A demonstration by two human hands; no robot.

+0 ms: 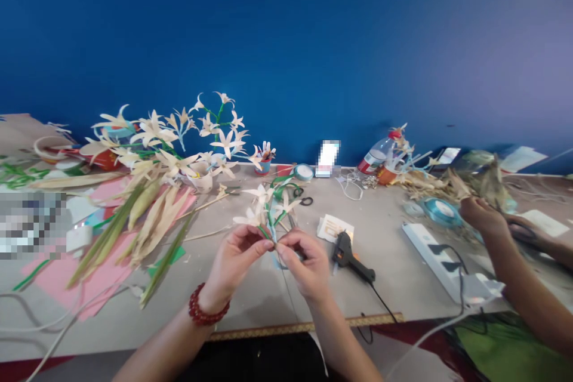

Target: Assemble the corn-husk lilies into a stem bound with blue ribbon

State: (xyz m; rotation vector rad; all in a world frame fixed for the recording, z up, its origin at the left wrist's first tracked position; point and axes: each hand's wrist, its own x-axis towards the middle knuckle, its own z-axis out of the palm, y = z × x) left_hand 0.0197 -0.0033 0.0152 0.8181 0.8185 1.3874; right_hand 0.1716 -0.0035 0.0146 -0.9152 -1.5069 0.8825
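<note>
My left hand (pixel 245 250), with a red bead bracelet (pixel 208 305) at its wrist, pinches the stems of a small spray of cream artificial flowers (pixel 265 203). Meeting it fingertip to fingertip, my right hand (pixel 307 259) is closed on the same stems, which are wrapped in green and pale blue. The flower heads point up and away from me above the table. A black glue gun (pixel 351 256) lies just right of my right hand, beside a small white and orange box (pixel 335 227). Scissors (pixel 306 200) lie behind the flowers.
Finished flowers (pixel 154 131) stand at the back left. Corn husks (pixel 156 221) lie on pink paper (pixel 101 286). At the right are a power strip (pixel 432 259), blue ribbon rolls (pixel 441 212) and a co-worker's hand (pixel 486 215) holding husk. A phone (pixel 328 158) leans against the blue wall.
</note>
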